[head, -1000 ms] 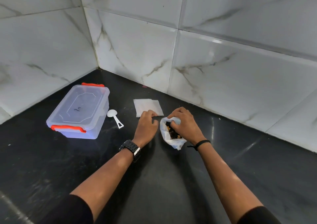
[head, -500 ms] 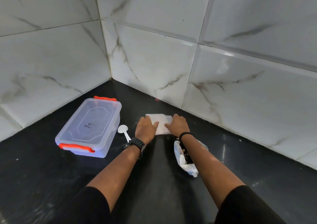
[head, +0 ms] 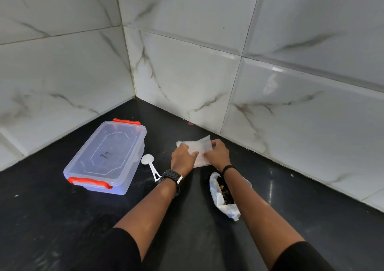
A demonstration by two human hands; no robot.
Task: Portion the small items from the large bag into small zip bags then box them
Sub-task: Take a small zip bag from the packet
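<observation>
Both hands on the stack of small zip bags (head: 201, 150) near the wall, left hand (head: 182, 158) and right hand (head: 216, 154) with fingers pinched on the top one; thin plastic may cling and two lift together (easy to miss). The big bag (head: 223, 196) lies open under the right forearm, so a nudge could spill it across the table (head: 62, 229); box (head: 105, 156) shut, spoon (head: 150, 164) beside it

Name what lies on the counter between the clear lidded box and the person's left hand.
In the head view, a white plastic scoop lies on the dark counter between the box and the left hand.
</observation>
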